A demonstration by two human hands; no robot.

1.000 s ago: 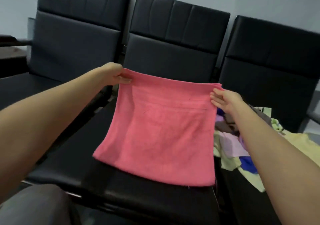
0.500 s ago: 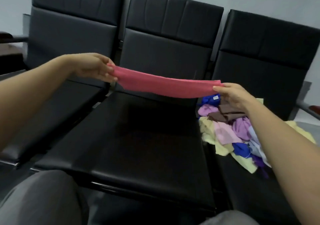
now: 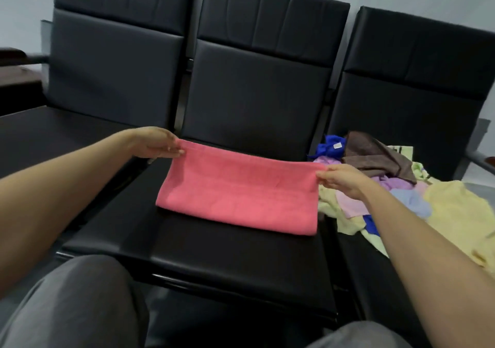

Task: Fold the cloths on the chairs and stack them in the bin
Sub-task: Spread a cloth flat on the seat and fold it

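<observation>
Head view, items by size.

Three black padded chairs in a row: left chair (image 3: 112, 66), middle chair (image 3: 214, 256), right chair (image 3: 417, 85).

Grey trouser knee (image 3: 75, 307): at the bottom edge.

Pink cloth (image 3: 241, 195): folded into a wide band, lying on the middle chair's seat, its far edge held taut between the hands.

Pile of cloths (image 3: 439, 208): loose and unfolded on the right chair's seat; yellow, lilac and blue, with a brown cloth (image 3: 375, 154) on top.

Left hand (image 3: 155, 144): fingers and thumb pinched on the pink cloth's far left corner.

Right hand (image 3: 345, 179): pinched likewise on the far right corner, just beside the pile.
</observation>
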